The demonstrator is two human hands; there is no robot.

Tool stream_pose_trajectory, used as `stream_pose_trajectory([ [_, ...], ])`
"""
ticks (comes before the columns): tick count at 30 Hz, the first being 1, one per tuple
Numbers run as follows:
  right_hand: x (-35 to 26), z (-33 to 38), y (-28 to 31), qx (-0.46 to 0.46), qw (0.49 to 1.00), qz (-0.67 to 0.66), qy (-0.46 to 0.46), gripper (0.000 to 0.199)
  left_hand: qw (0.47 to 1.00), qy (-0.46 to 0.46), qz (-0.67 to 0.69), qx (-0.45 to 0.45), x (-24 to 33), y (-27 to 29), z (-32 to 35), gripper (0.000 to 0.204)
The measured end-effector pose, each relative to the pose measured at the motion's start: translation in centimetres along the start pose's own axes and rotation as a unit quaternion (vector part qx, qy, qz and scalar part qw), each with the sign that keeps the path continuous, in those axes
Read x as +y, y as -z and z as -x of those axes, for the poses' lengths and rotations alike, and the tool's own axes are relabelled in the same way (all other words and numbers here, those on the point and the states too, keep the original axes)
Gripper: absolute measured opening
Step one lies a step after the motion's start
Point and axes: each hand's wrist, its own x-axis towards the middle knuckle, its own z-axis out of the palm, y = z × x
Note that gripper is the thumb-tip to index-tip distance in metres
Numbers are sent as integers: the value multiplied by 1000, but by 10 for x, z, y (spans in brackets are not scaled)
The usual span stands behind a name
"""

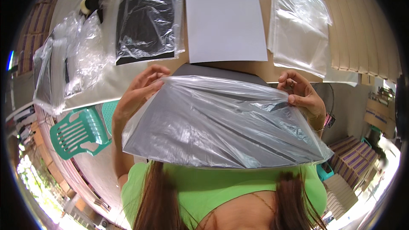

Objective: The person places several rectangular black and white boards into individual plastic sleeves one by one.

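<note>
Near the body, both hands pinch the mouth of a clear plastic bag [221, 123]: left hand [138, 93] and right hand [302, 96], fingers closed on its edge. A dark flat item [213, 71] sits almost fully inside (only its far edge shows); the mouth is unsealed.

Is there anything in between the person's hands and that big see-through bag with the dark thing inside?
No, nothing is in between. The left hand and the right hand each pinch an upper corner of the clear plastic bag directly.
</note>
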Motion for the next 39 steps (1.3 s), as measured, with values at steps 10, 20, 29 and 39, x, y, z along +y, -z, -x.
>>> stream_pose_trajectory([
  [10, 30, -32, 13, 24, 999, 5, -25, 51, 998, 57, -5, -9, -50, 24, -42, 31],
  [20, 112, -66, 75, 113, 966, -232, 13, 49, 952, -3, 299, 63, -147, 58, -98, 28],
  [29, 155, -90, 99, 130, 968, -186, 107, 39, 965, -82, 203, 143, -165, 44, -108, 19],
  [39, 185, -113, 100, 245, 916, 231, 217, 25, 961, -169, -75, 207, -162, 35, -114, 12],
])
